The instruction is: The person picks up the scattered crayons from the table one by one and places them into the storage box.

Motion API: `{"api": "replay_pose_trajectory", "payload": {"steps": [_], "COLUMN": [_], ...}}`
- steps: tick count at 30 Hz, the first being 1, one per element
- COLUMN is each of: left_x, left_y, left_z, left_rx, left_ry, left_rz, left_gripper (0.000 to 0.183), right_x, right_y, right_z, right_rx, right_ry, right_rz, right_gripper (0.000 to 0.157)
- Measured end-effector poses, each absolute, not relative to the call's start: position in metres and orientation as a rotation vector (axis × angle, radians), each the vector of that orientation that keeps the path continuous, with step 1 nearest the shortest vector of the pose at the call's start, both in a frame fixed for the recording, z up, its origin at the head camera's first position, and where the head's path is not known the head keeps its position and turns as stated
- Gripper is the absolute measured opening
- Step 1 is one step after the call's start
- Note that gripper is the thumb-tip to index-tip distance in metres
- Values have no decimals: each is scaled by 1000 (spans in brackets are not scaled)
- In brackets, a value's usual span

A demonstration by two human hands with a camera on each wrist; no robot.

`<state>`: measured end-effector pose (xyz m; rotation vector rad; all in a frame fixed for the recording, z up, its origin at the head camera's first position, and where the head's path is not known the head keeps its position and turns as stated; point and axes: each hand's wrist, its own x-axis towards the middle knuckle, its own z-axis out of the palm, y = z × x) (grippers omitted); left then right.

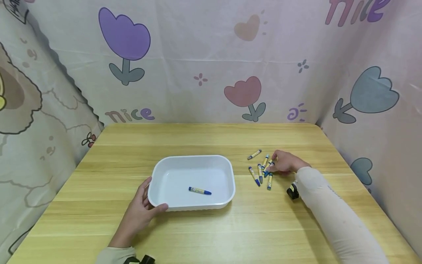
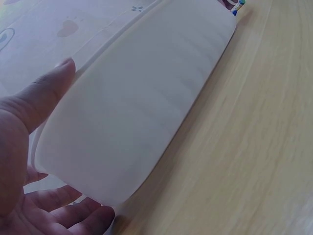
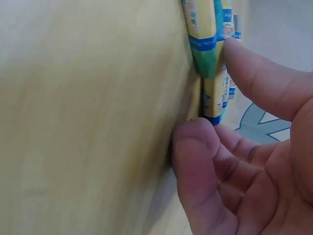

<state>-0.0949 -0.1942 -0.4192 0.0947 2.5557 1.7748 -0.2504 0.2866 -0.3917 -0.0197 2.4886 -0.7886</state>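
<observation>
A white plastic basin (image 1: 191,201) rests on the table, and one blue crayon (image 1: 199,190) lies inside it. My left hand (image 1: 140,209) grips the basin's left front corner, thumb at the rim and fingers round the side wall. To the right of the basin lies a loose group of several crayons (image 1: 254,176) in yellow wrappers with blue bands. My right hand (image 1: 286,162) is at this group's right side, thumb and curled fingers (image 3: 195,161) about one yellow-wrapped crayon (image 3: 213,93). A green-tipped crayon (image 3: 203,54) lies against it. Part of the group is hidden by the hand.
The wooden table (image 1: 197,238) runs back to a printed cloth (image 1: 184,95) at the rear, with more cloth on both sides. One crayon (image 1: 254,154) lies a little apart, behind the group. A small black device (image 1: 292,191) is on my right wrist.
</observation>
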Motion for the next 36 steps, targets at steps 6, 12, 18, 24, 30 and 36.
{"api": "replay_pose_trajectory", "payload": {"steps": [6, 12, 18, 24, 30, 36], "left_x": [-95, -95, -95, -94, -94, -94], "left_y": [-195, -194, -194, -194, -194, -194], "left_z": [-420, -419, -419, -419, -418, -419], "left_rx": [101, 93, 98, 107, 111, 114], "left_ry": [2549, 2544, 2547, 2549, 2554, 2555], "left_rz": [1791, 1792, 1790, 1793, 1789, 1795], "left_gripper": [101, 101, 101, 101, 101, 100], "right_x": [-251, -250, -250, -253, -254, -256], "right_y": [285, 284, 284, 284, 281, 274], "right_z": [-392, -390, -389, -384, -375, -367], "right_rx": [-41, -66, -54, -78, -115, -125], "right_ry": [2506, 2529, 2584, 2626, 2654, 2642], "right_rz": [-785, -786, -839, -823, -873, -957], "right_gripper": [44, 31, 20, 20, 28, 34]}}
